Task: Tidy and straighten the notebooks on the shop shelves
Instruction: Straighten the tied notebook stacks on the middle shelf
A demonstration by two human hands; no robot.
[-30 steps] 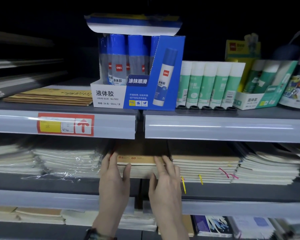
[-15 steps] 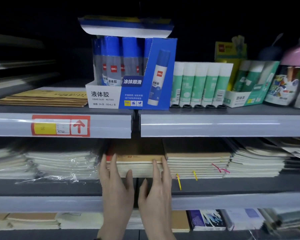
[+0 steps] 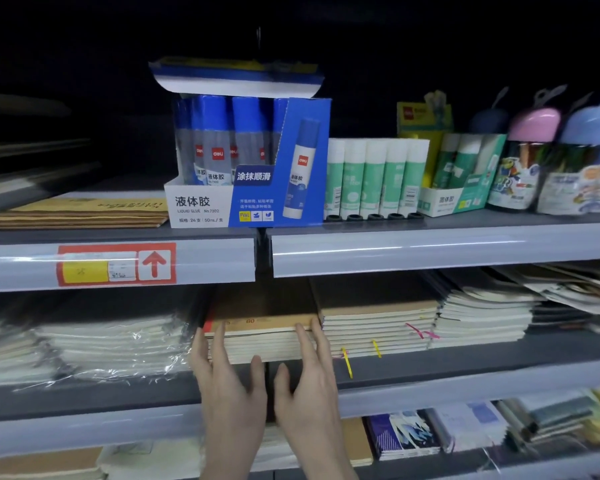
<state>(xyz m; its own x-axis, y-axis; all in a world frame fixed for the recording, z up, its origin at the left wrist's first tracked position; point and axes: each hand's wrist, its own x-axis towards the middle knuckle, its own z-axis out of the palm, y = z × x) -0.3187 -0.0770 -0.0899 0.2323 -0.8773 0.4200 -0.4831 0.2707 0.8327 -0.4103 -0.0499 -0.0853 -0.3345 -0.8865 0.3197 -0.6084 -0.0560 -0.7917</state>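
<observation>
Setting: dim shop shelving; the middle shelf (image 3: pixel 465 362) carries flat piles of notebooks.
Notebook stack (image 3: pixel 260 336): brown-covered, lying flat near the middle shelf's front edge at the centre join, between a plastic-wrapped pile (image 3: pixel 108 344) and a second brown pile (image 3: pixel 378 323).
Left hand (image 3: pixel 229 386): fingers straight, tips touching the stack's front left corner, gripping nothing.
Right hand (image 3: pixel 309 386): fingers straight, tips against the stack's front right corner, gripping nothing.
Upper shelf (image 3: pixel 430 251): blue glue box (image 3: pixel 246 188), green glue sticks (image 3: pixel 374 174) beside it.
</observation>
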